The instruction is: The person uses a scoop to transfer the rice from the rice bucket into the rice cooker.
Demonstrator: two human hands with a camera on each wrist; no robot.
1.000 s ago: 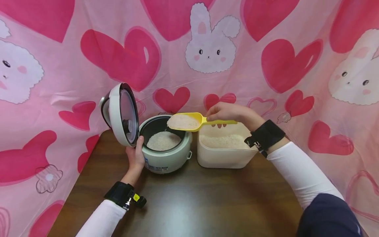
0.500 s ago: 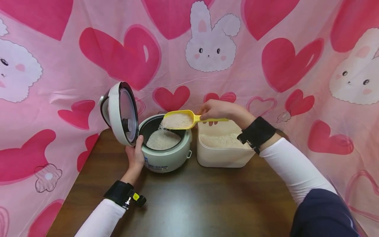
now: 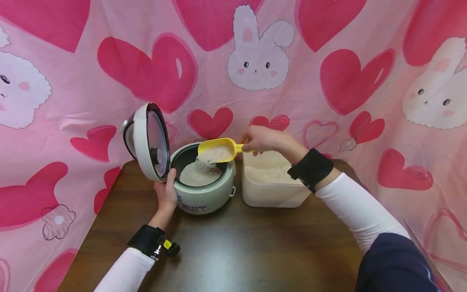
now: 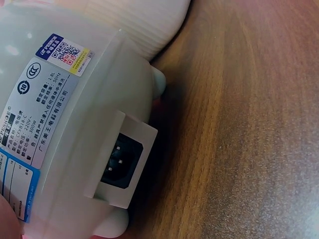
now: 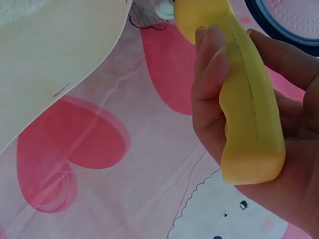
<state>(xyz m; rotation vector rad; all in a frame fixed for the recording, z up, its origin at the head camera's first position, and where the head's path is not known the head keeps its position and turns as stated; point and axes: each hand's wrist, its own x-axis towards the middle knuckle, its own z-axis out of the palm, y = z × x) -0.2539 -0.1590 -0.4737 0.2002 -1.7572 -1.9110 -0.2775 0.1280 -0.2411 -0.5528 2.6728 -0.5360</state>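
Note:
My right hand (image 3: 260, 139) grips the handle of a yellow scoop (image 3: 222, 142), its fingers and thumb curled round the handle (image 5: 249, 114) in the right wrist view. The scoop is tilted over the pale green rice cooker (image 3: 204, 198), and rice (image 3: 206, 162) spills off its lip into the dark inner pot. More rice (image 3: 193, 174) lies heaped inside. The cooker's lid (image 3: 146, 142) stands up on its left side. My left hand (image 3: 166, 194) rests against the cooker's side beneath the lid, thumb up at the rim; its other fingers are mostly hidden.
Right of the cooker stands a cream bin (image 3: 275, 194) partly filled with rice, below my right forearm. The cooker's power socket (image 4: 122, 159) has no plug in it. A pink curtain (image 3: 211, 89) with hearts and rabbits hangs behind the brown wooden table (image 3: 226, 251).
My right hand has moved left with the scoop and tipped it. Rice has begun falling from the scoop into the pot. My left hand has stayed at the cooker's side.

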